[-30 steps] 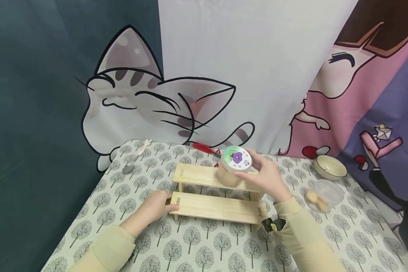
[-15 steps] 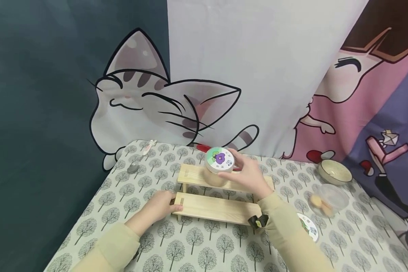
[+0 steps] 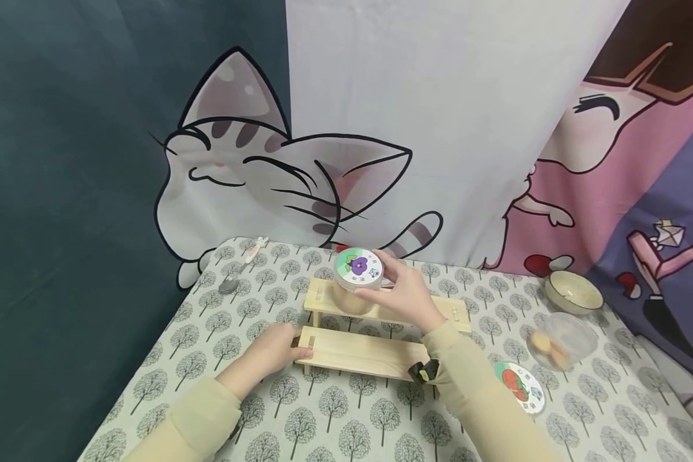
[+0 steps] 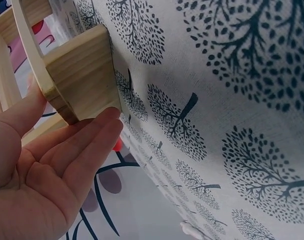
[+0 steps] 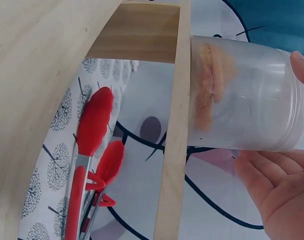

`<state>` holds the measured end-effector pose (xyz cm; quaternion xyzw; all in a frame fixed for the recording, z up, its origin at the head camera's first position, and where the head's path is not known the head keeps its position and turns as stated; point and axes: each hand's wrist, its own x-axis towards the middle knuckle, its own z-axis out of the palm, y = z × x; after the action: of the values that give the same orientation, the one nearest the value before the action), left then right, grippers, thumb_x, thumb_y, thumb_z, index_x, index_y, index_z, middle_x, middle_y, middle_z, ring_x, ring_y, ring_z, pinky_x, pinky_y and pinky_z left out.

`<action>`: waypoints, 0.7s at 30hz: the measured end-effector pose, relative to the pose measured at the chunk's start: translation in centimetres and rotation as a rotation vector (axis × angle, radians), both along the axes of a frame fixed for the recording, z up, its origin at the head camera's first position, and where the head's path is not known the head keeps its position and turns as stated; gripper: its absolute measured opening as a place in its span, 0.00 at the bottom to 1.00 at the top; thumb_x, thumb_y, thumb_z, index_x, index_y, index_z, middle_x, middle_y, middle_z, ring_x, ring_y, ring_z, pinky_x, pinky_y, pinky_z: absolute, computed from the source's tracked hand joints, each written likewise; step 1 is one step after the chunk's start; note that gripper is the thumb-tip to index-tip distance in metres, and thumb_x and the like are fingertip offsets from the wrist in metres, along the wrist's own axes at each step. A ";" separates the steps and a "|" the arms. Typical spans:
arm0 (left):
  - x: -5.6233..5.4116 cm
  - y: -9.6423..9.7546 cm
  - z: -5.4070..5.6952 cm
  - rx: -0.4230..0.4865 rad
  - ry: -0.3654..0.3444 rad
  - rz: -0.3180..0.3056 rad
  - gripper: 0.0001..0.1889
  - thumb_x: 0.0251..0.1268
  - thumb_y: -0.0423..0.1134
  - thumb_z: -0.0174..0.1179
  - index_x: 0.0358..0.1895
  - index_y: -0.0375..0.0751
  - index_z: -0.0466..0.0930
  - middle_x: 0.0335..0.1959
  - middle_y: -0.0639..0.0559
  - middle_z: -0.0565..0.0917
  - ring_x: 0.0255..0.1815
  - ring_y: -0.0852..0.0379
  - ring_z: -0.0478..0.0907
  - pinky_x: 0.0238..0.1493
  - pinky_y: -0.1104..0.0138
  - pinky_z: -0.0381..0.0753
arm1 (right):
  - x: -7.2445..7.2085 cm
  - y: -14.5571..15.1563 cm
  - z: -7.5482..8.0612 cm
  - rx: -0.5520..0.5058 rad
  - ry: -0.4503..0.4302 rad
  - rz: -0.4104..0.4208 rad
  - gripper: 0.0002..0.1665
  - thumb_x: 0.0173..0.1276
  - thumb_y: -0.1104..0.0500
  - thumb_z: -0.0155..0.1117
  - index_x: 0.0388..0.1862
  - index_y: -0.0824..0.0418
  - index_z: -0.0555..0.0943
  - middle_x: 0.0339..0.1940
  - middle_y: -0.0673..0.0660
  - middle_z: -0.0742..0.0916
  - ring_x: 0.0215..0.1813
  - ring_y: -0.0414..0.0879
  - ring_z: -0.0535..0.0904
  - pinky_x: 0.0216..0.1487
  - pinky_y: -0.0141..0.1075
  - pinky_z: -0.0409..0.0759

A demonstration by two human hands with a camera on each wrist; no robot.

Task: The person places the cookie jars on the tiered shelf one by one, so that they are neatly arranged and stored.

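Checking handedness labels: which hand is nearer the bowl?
Right: the right hand grips the jar, left of the bowl. The left hand, farther left, grips the left end of the rack.

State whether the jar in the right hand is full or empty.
Neither: the jar is partly filled. The right wrist view shows tan pieces near its base and unfilled space above them.
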<state>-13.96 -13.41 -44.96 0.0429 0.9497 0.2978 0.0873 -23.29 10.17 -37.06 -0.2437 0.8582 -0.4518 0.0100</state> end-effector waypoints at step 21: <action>0.3 0.4 0.8 -0.029 -0.014 0.010 0.16 0.51 0.45 0.69 0.40 0.39 0.83 0.29 0.49 0.83 0.27 0.58 0.74 0.40 0.56 0.80 | 0.3 0.1 -0.3 0.055 -0.025 -0.042 0.64 0.45 0.44 0.79 0.75 0.57 0.54 0.68 0.60 0.72 0.64 0.50 0.74 0.63 0.42 0.71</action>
<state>-13.66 -13.01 -44.20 0.0349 0.9534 0.2849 0.0932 -22.95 10.24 -37.33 -0.2193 0.8751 -0.4311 0.0180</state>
